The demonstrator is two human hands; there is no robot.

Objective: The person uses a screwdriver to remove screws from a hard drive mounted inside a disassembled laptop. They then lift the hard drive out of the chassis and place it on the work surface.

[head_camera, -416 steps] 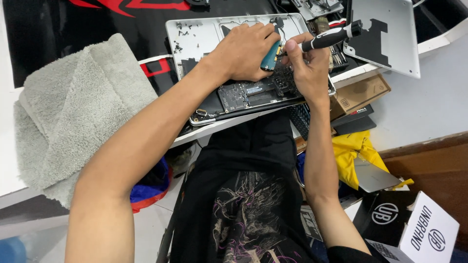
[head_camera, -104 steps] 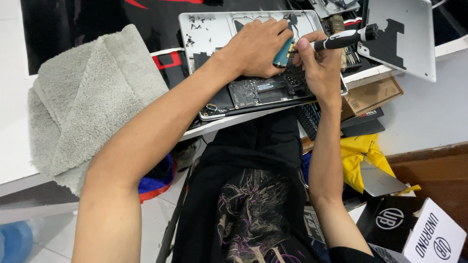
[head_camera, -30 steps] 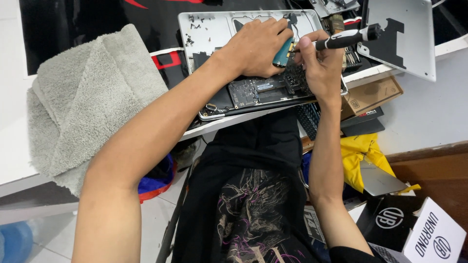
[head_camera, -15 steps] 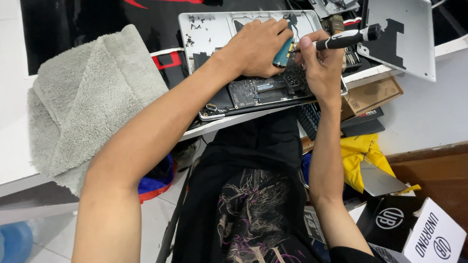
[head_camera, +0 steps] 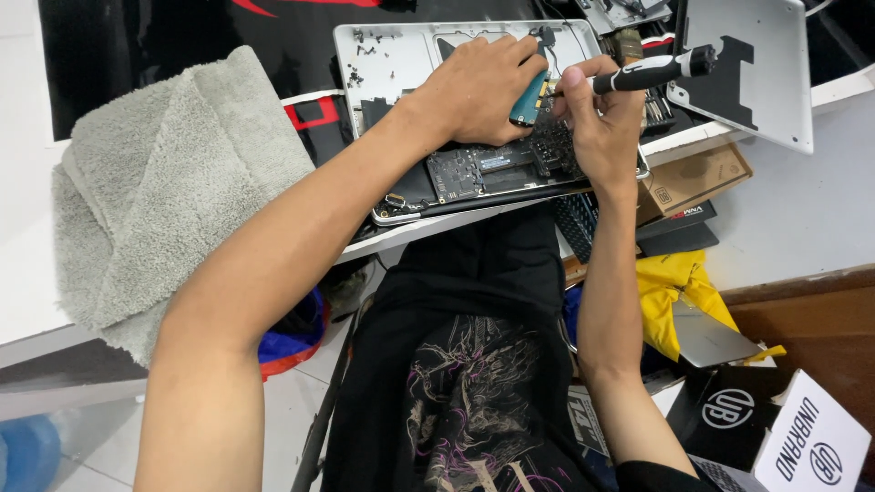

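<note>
An opened silver laptop shell lies bottom-up at the table's near edge, its dark circuit board exposed. My left hand rests on the shell and pinches a small teal part upright over the board. My right hand grips a black-and-white screwdriver, its tip pointing left at the teal part. Both hands nearly touch above the board.
A folded grey towel lies on the left of the table. The laptop's silver bottom cover sits at the right. Below the table are cardboard boxes, a yellow cloth and black-and-white boxes. Small screws dot the shell.
Both hands have kept the same grip and place over the board; the view has only shifted slightly since the oldest frame.
</note>
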